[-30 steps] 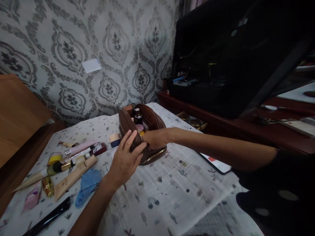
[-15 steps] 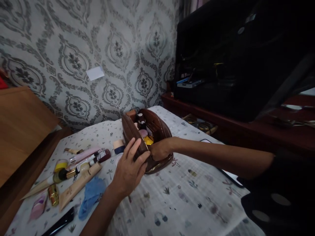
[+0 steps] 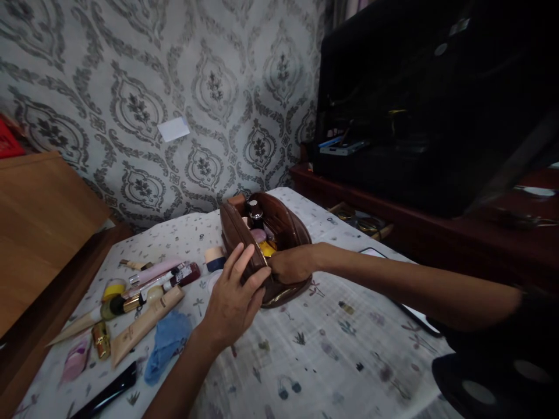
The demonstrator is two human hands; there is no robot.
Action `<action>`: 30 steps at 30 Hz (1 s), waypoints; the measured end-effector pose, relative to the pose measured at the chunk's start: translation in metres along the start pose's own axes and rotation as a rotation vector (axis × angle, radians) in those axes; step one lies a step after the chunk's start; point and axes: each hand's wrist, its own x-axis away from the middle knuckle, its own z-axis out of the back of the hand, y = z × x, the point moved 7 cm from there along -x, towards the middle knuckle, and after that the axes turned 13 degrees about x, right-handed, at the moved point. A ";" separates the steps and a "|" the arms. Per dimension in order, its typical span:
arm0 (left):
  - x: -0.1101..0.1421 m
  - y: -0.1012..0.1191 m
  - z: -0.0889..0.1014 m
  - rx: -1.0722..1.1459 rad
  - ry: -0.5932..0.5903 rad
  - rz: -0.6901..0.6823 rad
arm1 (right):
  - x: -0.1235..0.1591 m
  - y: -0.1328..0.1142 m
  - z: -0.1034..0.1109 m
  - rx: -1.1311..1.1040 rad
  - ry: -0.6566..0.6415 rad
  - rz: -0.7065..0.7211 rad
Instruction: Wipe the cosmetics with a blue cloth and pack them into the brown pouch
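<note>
A brown zippered makeup bag (image 3: 298,233) stands on the cloth with its mouth spread wide. My left hand (image 3: 236,297) grips its near left rim, fingers along the outer wall and thumb by the zipper. Inside the mouth is my right hand (image 3: 290,266), knuckles bent; its fingertips and anything between them are hidden. Within the bag I see a dark bottle with a silver band (image 3: 255,215), a pink round item (image 3: 258,235) and a yellow item (image 3: 268,248) close to my right hand. Touching the bag's left side is a beige-and-navy jar (image 3: 214,258).
Left of the bag lie several cosmetics, among them a beige tube (image 3: 148,326), a gold lipstick (image 3: 101,340) and a black tube (image 3: 107,393). A crumpled blue cloth (image 3: 166,346) is beside them. Under my right forearm rests a phone (image 3: 421,318). A dark television (image 3: 406,116) stands at right.
The whole view has shifted slightly, so everything appears a little further right. Both hands keep their places at the bag; nothing else visibly moved.
</note>
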 end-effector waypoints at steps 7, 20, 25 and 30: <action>0.001 0.000 0.002 0.023 0.001 -0.013 | 0.078 -0.027 0.022 0.153 0.229 -0.092; 0.001 0.001 0.000 0.040 -0.003 0.011 | 0.102 -0.044 -0.027 0.089 0.793 -0.312; 0.003 -0.001 0.000 0.051 0.004 0.027 | 0.103 -0.043 -0.040 0.056 0.870 -0.319; 0.006 -0.003 -0.003 0.041 -0.006 0.043 | 0.104 -0.045 -0.045 0.049 0.958 -0.320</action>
